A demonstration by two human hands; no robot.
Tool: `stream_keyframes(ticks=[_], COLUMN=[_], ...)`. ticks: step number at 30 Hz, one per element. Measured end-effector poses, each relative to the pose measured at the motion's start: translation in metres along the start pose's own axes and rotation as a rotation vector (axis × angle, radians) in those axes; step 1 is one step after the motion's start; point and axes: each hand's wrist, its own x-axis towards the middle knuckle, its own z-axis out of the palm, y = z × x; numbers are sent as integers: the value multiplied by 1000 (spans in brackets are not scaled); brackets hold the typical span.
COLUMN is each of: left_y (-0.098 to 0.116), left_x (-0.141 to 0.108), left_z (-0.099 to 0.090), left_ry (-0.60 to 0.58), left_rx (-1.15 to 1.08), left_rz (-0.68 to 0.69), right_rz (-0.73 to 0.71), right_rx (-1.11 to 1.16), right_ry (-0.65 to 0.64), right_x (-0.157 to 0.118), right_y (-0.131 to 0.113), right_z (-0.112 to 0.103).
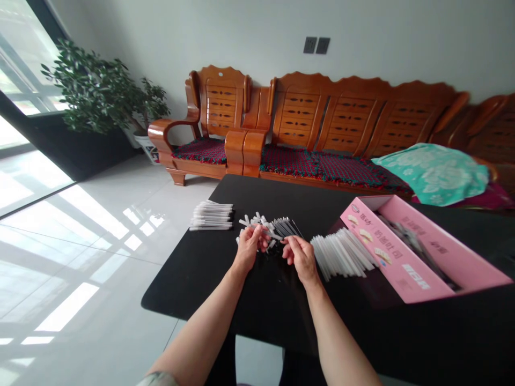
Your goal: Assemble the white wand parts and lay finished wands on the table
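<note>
My left hand (249, 246) is closed with fingertips pinched on one end of a slim whitish pen (275, 235). My right hand (300, 256) pinches the other end, so the pen spans the gap between both hands. Just beyond the hands lies a loose heap of short white pen caps (257, 217), partly hidden by my left hand. Beside it is a row of thin dark pen refills (286, 226). White pen barrels (341, 253) are spread right of my right hand. Stacked pens with black ends (212, 215) lie at the left.
A pink cardboard box (406, 268) with dark and clear contents stands on the right of the black table (201, 279). Behind are wooden seats (306, 118) with a turquoise cloth (438, 171). A potted plant (100, 91) stands at the left by the window.
</note>
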Motion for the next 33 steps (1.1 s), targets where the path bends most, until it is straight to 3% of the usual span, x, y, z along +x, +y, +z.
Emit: stream_keyframes(ticks=[10, 33], left_y=[-2, -2], left_x=[1, 1], left_z=[0, -1], left_ry=[8, 35], left_rx=[8, 49], left_rz=[-27, -11], right_rz=[3, 13], right_rx=[-1, -56], right_ry=[-131, -116], right_x=[-2, -1], right_y=[-6, -7], right_z=[-1, -2])
